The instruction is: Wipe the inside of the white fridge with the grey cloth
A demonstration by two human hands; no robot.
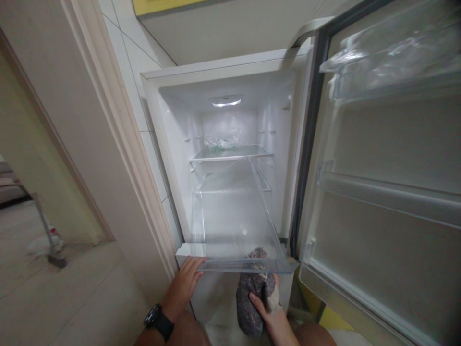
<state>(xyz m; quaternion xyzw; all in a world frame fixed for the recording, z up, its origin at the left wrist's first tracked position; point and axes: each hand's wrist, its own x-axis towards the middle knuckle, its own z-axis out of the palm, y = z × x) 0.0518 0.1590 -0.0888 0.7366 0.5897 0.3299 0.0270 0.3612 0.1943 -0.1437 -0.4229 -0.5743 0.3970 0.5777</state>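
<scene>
Right hand is clutching a gray cloth at the front lip of the clear drawer, fridge door wide open. Left hand touches the lip's left end, can't tell if it's gripping.

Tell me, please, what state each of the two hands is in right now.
Left hand: fingers at the front edge of the clear plastic drawer; grip cannot be told.
Right hand: closed, holding the bunched dark grey speckled cloth.
</scene>
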